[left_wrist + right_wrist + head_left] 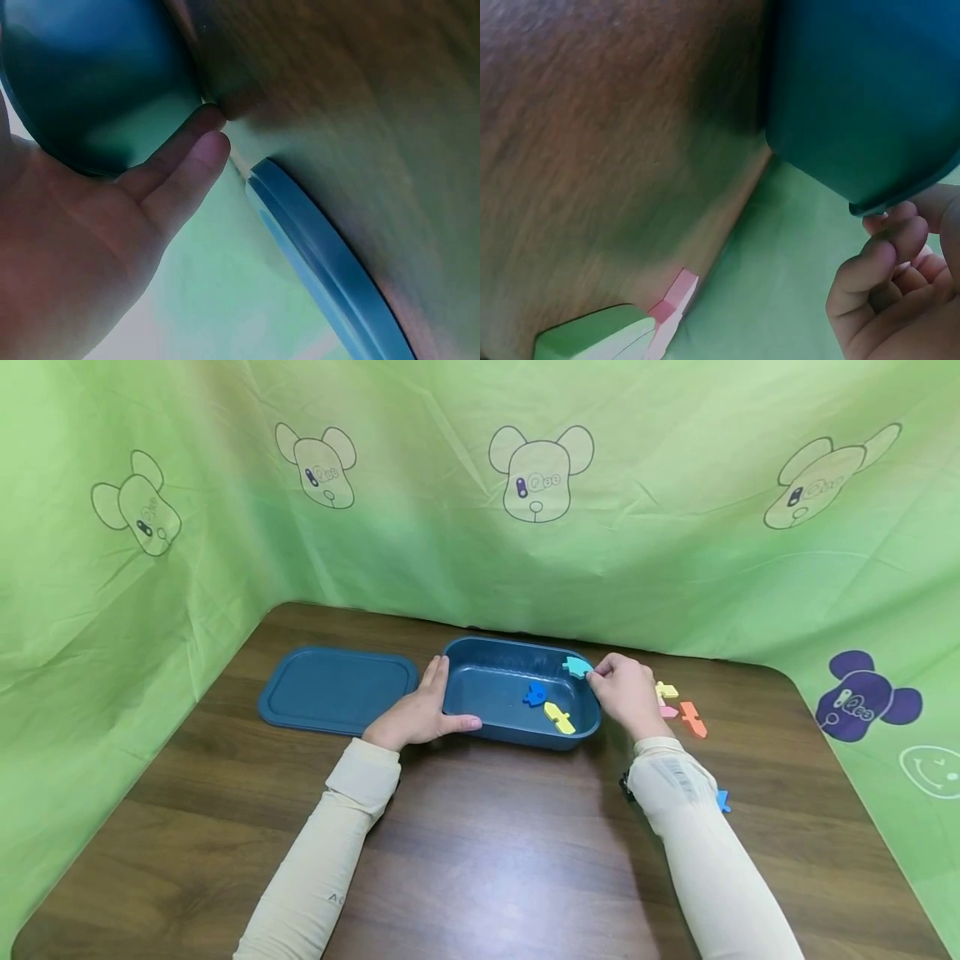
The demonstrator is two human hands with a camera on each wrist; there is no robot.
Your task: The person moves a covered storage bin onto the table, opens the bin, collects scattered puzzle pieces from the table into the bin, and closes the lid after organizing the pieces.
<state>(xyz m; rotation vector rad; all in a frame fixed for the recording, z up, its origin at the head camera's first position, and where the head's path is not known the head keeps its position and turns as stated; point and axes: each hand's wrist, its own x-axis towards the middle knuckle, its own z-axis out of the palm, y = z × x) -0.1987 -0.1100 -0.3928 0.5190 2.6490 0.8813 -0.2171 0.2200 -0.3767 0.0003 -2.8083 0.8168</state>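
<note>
A dark blue plastic tub [495,727] stands on the brown wooden table [480,860]. Inside it lie a blue foam piece [535,695] and a yellow foam piece [559,717]. My right hand [622,692] pinches a teal foam piece [577,667] over the tub's far right rim. In the right wrist view the curled fingers [885,262] sit beside the tub's wall [855,97]. My left hand [422,710] rests flat against the tub's left wall, fingers straight; the left wrist view shows its fingers [187,161] along the tub [90,75].
The tub's flat blue lid [337,688] lies to the left of it. Yellow [667,691], pink [669,712] and orange [693,719] foam pieces lie right of the tub; another blue one [723,801] peeks from behind my right sleeve. Green cloth [480,485] walls the table.
</note>
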